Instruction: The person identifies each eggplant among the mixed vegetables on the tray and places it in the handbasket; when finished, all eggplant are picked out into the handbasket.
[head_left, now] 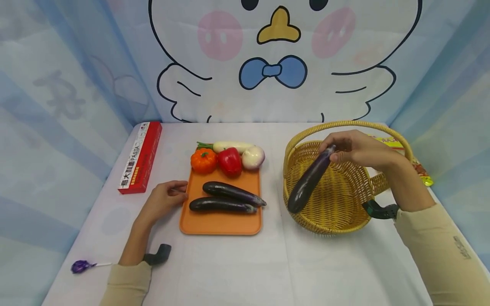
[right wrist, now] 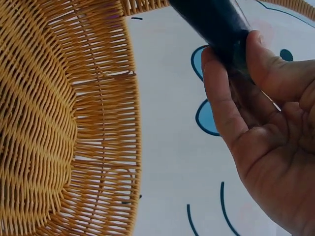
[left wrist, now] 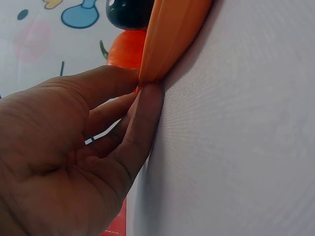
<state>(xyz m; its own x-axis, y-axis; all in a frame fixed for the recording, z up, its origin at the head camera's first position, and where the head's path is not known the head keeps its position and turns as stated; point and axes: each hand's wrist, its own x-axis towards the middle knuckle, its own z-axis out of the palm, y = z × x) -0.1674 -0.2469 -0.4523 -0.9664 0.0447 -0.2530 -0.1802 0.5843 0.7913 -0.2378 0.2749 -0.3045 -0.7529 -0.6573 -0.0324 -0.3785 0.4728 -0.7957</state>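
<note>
My right hand [head_left: 361, 149] pinches a dark purple eggplant [head_left: 310, 183] by its stem end and holds it slanted over the wicker basket [head_left: 337, 204]. In the right wrist view the eggplant [right wrist: 214, 24] is between thumb and fingers, above the basket's woven rim [right wrist: 115, 128]. At the left edge of an orange tray [head_left: 220, 226], my left hand [head_left: 162, 202] grips the rim, thumb and fingertips meeting at the tray's edge [left wrist: 165, 46] in the left wrist view. Two more eggplants [head_left: 222, 205] lie on the tray.
Behind those eggplants sit an orange pepper [head_left: 203, 160], a red pepper [head_left: 229, 162], a white-purple turnip [head_left: 253, 157] and a white radish [head_left: 231, 146]. A red pasta box [head_left: 141, 159] and a purple lollipop [head_left: 81, 266] lie left. Colourful packets [head_left: 423, 174] are partly hidden behind the basket.
</note>
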